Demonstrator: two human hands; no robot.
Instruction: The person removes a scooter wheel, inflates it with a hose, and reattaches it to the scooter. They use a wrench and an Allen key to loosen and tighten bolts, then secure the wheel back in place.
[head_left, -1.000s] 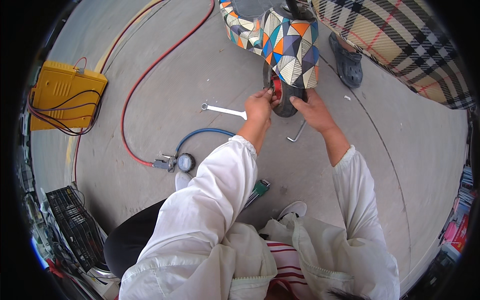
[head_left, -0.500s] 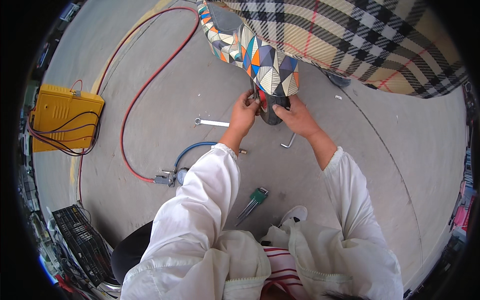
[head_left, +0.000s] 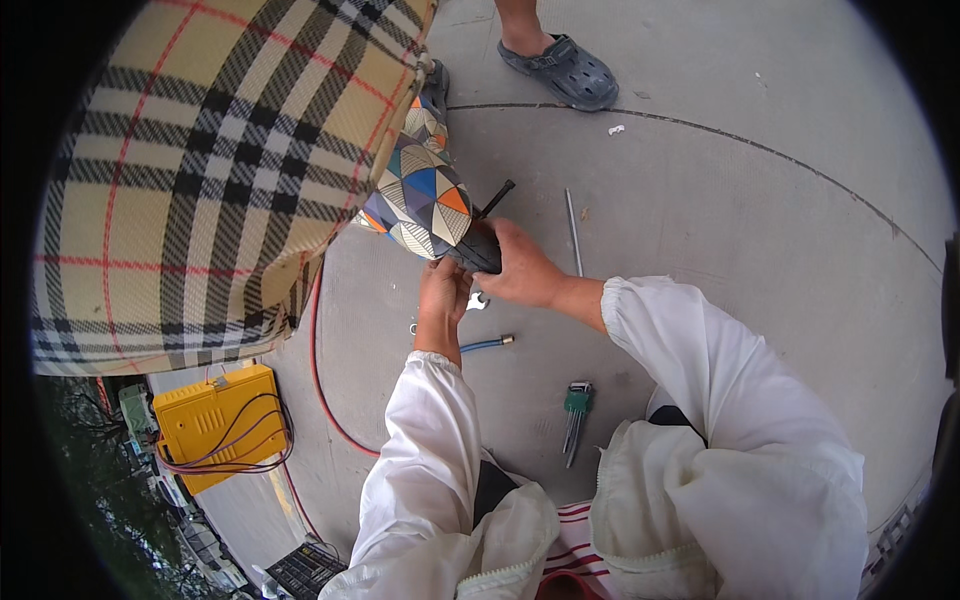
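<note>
My right hand (head_left: 525, 268) is closed round the side of a small black tyre (head_left: 478, 247), which sits under a fender (head_left: 420, 185) with a colourful triangle pattern. My left hand (head_left: 443, 292) is at the lower edge of the wheel, fingers pinched together; whatever they hold is hidden. Beyond the tyre a black rod (head_left: 495, 199) with a knobbed end sticks out. On the floor behind my left wrist lies a silver wrench (head_left: 479, 300), mostly covered. A long hex key (head_left: 573, 230) rests to the right of the wheel.
Plaid cloth (head_left: 230, 130) fills the upper left. Another person's foot in a grey clog (head_left: 570, 72) stands at the top. Nearer me lie a hex key set in a green holder (head_left: 577, 400) and a blue hose (head_left: 485, 344). A yellow box (head_left: 215, 420) with cables and a red hose (head_left: 320, 370) are at left.
The view has swung, so the plaid cloth now hangs at upper left and the clog shows fully. Both hands stay at the wheel; my left one no longer shows against the red hub.
</note>
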